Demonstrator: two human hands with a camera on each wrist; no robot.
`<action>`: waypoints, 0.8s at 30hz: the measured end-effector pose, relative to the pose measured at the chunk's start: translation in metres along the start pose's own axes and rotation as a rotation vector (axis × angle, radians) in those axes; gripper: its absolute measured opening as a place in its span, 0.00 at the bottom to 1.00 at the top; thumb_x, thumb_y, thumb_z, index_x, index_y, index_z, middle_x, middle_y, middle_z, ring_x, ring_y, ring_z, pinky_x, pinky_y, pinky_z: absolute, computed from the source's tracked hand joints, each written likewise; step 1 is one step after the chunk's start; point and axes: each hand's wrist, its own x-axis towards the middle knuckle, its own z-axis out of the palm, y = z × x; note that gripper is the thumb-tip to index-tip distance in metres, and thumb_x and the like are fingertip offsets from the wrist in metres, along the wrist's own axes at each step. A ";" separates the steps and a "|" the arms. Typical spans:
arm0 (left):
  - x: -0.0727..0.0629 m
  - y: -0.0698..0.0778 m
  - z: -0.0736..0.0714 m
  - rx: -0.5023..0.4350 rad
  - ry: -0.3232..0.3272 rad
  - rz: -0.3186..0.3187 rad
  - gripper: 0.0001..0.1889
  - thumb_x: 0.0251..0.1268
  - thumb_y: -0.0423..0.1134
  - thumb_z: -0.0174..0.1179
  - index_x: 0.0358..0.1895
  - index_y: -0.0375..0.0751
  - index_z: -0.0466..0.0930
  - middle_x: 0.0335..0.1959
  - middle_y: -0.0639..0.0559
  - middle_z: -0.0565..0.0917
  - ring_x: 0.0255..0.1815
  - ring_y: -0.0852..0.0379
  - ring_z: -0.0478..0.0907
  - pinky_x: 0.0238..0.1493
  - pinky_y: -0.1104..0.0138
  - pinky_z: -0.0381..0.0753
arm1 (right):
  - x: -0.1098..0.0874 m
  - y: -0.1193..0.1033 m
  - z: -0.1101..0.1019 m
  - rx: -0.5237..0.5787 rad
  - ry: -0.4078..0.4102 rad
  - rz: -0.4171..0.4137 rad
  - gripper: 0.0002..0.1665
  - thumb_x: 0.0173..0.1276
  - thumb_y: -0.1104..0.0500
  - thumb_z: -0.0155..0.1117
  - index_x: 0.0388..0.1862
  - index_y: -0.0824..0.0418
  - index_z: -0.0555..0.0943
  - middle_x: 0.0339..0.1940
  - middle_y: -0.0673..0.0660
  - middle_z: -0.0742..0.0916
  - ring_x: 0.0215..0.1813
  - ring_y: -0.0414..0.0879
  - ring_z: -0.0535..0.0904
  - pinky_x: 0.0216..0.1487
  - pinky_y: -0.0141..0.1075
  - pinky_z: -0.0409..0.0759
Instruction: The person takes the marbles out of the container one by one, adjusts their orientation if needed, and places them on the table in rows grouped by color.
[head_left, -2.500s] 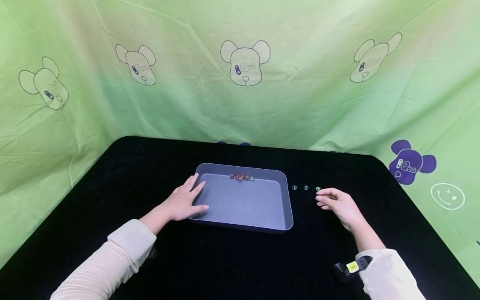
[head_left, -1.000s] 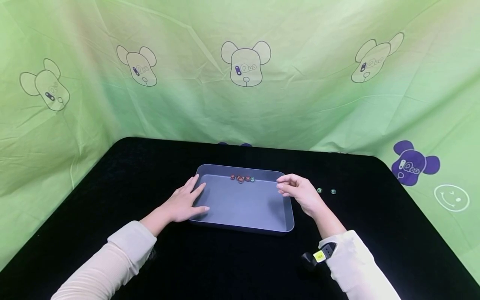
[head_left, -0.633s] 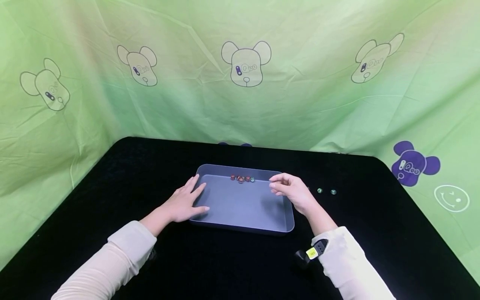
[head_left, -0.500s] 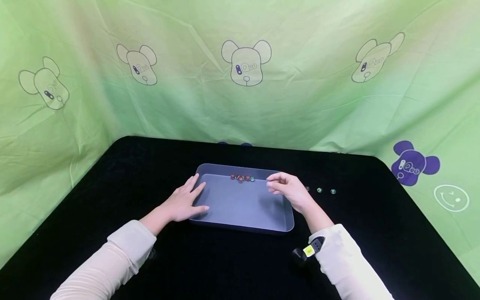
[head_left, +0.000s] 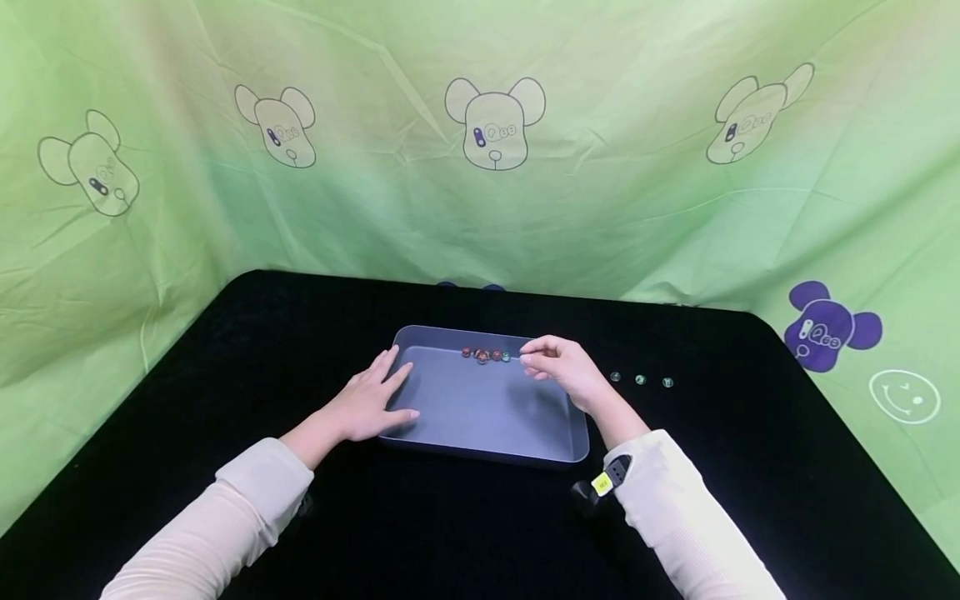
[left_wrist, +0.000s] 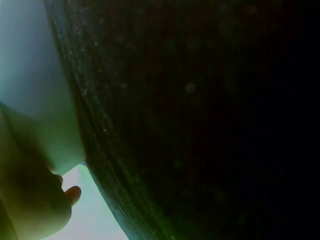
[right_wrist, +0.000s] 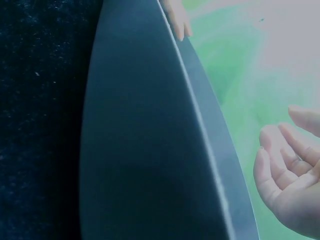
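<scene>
Marbles sit inside the tray, along its far wall; three more marbles lie on the counter. Your left hand rests spread on the rim; whether your right hand, above, pinches anything, I can't tell.

Left hand splayed, right hand with bent fingers

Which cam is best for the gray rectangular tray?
Head view: it catches the gray rectangular tray almost whole, floor, rim and marbles inside, though the left hand and right hand hide bits. Right wrist: mostly one cropped wall and edge, up close. Left wrist: just a cropped patch of what looks like its wall.
</scene>
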 end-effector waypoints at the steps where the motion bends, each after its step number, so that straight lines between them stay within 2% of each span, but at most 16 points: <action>1: 0.000 0.000 0.000 -0.001 -0.001 0.000 0.40 0.55 0.62 0.47 0.66 0.42 0.49 0.68 0.43 0.37 0.66 0.47 0.35 0.57 0.48 0.49 | 0.001 0.000 0.000 -0.007 -0.001 0.002 0.19 0.58 0.63 0.58 0.44 0.77 0.72 0.37 0.69 0.79 0.39 0.58 0.77 0.40 0.46 0.73; 6: 0.000 0.001 0.000 -0.002 -0.001 0.005 0.40 0.55 0.62 0.46 0.66 0.42 0.49 0.68 0.43 0.37 0.66 0.46 0.36 0.57 0.48 0.49 | 0.007 -0.002 0.001 -0.020 0.002 0.015 0.19 0.58 0.63 0.57 0.44 0.77 0.71 0.33 0.60 0.81 0.37 0.55 0.78 0.41 0.47 0.73; 12: 0.000 0.000 0.000 0.002 0.004 0.004 0.40 0.54 0.63 0.46 0.66 0.42 0.50 0.68 0.43 0.38 0.66 0.46 0.36 0.57 0.48 0.49 | 0.016 0.000 0.001 -0.039 0.004 0.026 0.18 0.58 0.63 0.58 0.42 0.76 0.72 0.34 0.64 0.81 0.35 0.54 0.78 0.40 0.46 0.73; 17: 0.000 0.000 0.000 0.001 0.005 0.003 0.40 0.55 0.63 0.46 0.66 0.42 0.50 0.68 0.43 0.38 0.66 0.47 0.35 0.57 0.48 0.49 | 0.022 0.002 0.002 -0.043 0.004 0.027 0.16 0.57 0.65 0.58 0.41 0.76 0.73 0.28 0.58 0.81 0.31 0.51 0.78 0.37 0.42 0.74; 24: -0.001 0.002 -0.001 -0.007 0.002 0.002 0.40 0.55 0.61 0.47 0.66 0.42 0.50 0.68 0.43 0.37 0.66 0.47 0.36 0.57 0.48 0.49 | 0.029 0.003 0.004 -0.066 0.011 0.062 0.17 0.57 0.66 0.57 0.43 0.77 0.72 0.33 0.67 0.81 0.28 0.46 0.77 0.34 0.37 0.74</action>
